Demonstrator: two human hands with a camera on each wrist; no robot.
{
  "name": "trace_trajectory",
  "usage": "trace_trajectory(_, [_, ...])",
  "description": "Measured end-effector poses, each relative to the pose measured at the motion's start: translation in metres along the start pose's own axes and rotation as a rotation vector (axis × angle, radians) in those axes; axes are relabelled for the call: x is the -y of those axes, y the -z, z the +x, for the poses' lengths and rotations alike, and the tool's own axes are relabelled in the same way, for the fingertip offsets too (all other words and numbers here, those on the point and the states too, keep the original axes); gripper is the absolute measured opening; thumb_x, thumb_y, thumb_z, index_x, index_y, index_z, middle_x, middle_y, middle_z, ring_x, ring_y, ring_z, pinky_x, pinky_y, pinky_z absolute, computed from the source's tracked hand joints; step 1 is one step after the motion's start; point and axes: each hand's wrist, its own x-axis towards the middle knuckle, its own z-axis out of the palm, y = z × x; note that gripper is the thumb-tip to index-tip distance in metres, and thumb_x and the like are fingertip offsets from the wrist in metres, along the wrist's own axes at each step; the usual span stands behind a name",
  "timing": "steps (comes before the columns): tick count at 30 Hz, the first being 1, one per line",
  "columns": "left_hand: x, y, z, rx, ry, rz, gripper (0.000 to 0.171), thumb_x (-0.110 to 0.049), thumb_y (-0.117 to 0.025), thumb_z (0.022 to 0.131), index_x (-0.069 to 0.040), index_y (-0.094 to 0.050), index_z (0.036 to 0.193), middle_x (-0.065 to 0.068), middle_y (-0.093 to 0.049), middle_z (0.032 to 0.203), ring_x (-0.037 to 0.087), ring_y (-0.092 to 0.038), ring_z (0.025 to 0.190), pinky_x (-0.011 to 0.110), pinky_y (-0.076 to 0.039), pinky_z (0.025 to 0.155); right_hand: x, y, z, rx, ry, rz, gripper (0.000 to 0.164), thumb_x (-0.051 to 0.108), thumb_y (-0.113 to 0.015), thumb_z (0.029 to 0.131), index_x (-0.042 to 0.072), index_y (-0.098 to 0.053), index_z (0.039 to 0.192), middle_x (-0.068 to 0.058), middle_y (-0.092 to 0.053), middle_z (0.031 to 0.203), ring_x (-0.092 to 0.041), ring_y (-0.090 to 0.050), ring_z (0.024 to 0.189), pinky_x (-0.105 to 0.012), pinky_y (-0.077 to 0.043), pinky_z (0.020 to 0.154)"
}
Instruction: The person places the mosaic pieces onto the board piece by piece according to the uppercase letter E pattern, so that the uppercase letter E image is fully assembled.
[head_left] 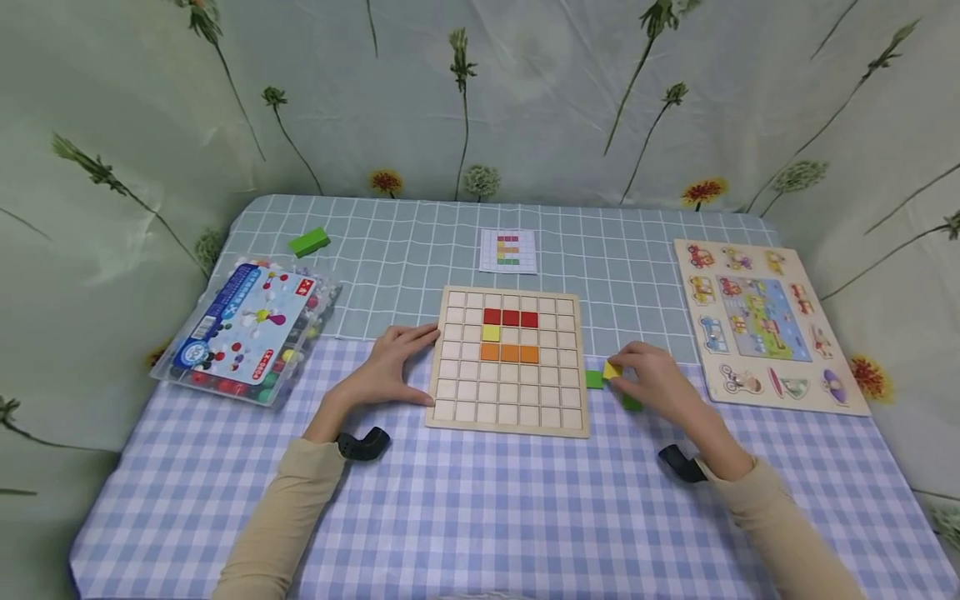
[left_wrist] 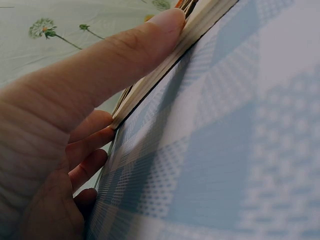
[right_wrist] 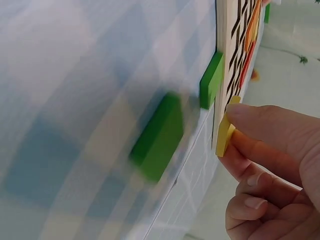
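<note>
A: Checked cloth over the worktop (head_left: 480,517), flowered curtain (head_left: 525,92) behind.

B: Right hand (head_left: 660,383) pinches a yellow tile (head_left: 611,370) beside the grid board (head_left: 510,360), tile edge-on. Left hand (head_left: 390,367) lies flat against the board's edge.

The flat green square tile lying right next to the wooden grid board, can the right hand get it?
Probably yes: the right hand hovers beside that green tile, though it already pinches a yellow tile.
</note>
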Motion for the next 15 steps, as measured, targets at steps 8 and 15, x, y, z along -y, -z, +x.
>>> trace_trajectory(8, [-0.001,0.002,0.000,-0.003,-0.011,-0.006,0.105,-0.041,-0.086,0.059,-0.008,-0.036,0.145,0.011,-0.032,0.153,0.029,-0.033,0.123,0.051,-0.024,0.098,0.020,-0.015,0.019,-0.002,0.084,0.041,0.021,0.005,-0.075,0.075,-0.004,-0.072,0.095,-0.013,-0.067,0.090,-0.024,-0.064,0.080,-0.035,-0.052,0.069])
trace_trajectory(15, [-0.001,0.001,0.000,-0.001,-0.003,-0.014,0.105,-0.042,-0.086,0.060,-0.009,-0.036,0.146,0.010,-0.032,0.153,0.029,-0.032,0.124,0.051,-0.024,0.098,0.043,-0.024,0.033,0.030,0.108,0.074,0.024,0.007,-0.075,0.075,-0.004,-0.072,0.097,-0.013,-0.067,0.092,-0.023,-0.063,0.082,-0.034,-0.052,0.071])
